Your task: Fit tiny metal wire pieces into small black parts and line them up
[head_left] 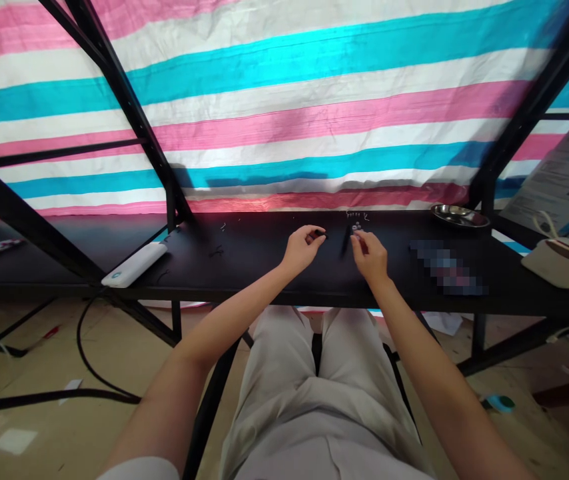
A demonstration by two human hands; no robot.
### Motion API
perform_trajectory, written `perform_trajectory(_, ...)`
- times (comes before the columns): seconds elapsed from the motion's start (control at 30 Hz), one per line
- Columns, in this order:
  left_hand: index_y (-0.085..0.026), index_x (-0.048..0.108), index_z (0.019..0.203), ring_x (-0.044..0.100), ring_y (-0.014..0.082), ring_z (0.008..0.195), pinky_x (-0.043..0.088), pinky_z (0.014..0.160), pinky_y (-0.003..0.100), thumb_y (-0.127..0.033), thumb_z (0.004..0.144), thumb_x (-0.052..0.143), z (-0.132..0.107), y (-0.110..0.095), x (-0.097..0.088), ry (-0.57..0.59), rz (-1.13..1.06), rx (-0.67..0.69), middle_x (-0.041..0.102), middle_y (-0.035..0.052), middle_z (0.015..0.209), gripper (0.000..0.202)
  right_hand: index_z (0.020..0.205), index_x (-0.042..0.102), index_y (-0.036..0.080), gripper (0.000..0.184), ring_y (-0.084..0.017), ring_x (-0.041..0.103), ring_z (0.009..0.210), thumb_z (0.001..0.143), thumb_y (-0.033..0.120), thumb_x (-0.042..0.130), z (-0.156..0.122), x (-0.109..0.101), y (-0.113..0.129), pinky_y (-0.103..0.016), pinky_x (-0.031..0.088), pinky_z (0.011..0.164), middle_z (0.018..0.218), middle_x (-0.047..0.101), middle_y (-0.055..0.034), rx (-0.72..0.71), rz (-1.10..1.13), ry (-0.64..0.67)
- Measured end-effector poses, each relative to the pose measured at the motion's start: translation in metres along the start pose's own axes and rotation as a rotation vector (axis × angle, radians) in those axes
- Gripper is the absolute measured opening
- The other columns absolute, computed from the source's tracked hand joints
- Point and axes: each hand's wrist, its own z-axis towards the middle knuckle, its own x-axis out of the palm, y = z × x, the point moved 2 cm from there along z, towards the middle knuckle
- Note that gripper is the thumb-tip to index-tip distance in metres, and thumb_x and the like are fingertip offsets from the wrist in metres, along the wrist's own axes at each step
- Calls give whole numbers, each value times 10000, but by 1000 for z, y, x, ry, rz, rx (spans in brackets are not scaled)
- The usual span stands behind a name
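Note:
My left hand (303, 247) is held over the black tabletop (259, 257), its thumb and fingers closed around a small black piece (319, 233) whose kind I cannot make out. To its right, my right hand (370, 257) is closed in a pinch; whatever sits between those fingertips is too small to name. Just beyond them lie several small whitish, shiny bits (357, 226), with a row of tiny pale curled pieces (356, 215) further back. A slim black stick-like object (346, 238) lies on the table between my two hands.
On the left lies a white oblong device (135, 264). Thin black strands (216, 251) lie nearer the middle. A shiny metal dish (459, 215) stands back right, beside a blurred-out item (447, 268) and a beige bag (562, 262). Black frame posts (137, 113) and a striped sheet (314, 120) bound the table.

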Motion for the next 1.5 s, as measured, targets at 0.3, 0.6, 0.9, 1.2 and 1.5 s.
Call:
perform_trajectory(0.3, -162, 687, 832, 568, 147, 708, 460, 703, 268, -222, 776, 579, 3, 32, 44, 191, 233, -41, 662, 41, 789, 136, 923, 636, 150, 384, -175, 565, 649, 839, 464, 431, -7, -18, -36, -311, 456, 647, 832, 663, -102, 265, -58, -77)
perform_trajectory(0.6, -184, 690, 826, 618, 221, 822, 476, 732, 323, -289, 723, 655, 13, 45, 84, 193, 310, -137, 683, 76, 850, 151, 760, 690, 193, 274, -218, 606, 655, 779, 416, 532, -13, -6, -46, -308, 403, 585, 735, 691, -91, 358, -266, 193)
perform_trajectory(0.9, -194, 685, 855, 617, 220, 881, 456, 769, 316, -304, 730, 657, 11, 37, 95, 212, 393, -272, 689, 68, 884, 169, 867, 723, 196, 305, -219, 627, 735, 812, 425, 529, -11, -5, -44, -313, 412, 658, 811, 702, -101, 405, -452, 361)
perform_trajectory(1.2, -211, 671, 865, 563, 237, 988, 397, 853, 358, -415, 732, 654, 8, 33, 95, 148, 577, -262, 655, 59, 986, 244, 1015, 682, 186, 371, -249, 610, 909, 842, 452, 489, -4, -8, -32, -339, 372, 774, 941, 691, -113, 492, -568, 525)
perform_trajectory(1.5, -194, 561, 1053, 553, 214, 906, 369, 771, 328, -295, 757, 646, -6, 27, 90, 21, 512, -86, 624, 39, 899, 324, 1020, 655, 161, 415, -247, 610, 899, 836, 489, 478, -7, -9, -29, -341, 351, 774, 926, 686, -130, 479, -591, 516)
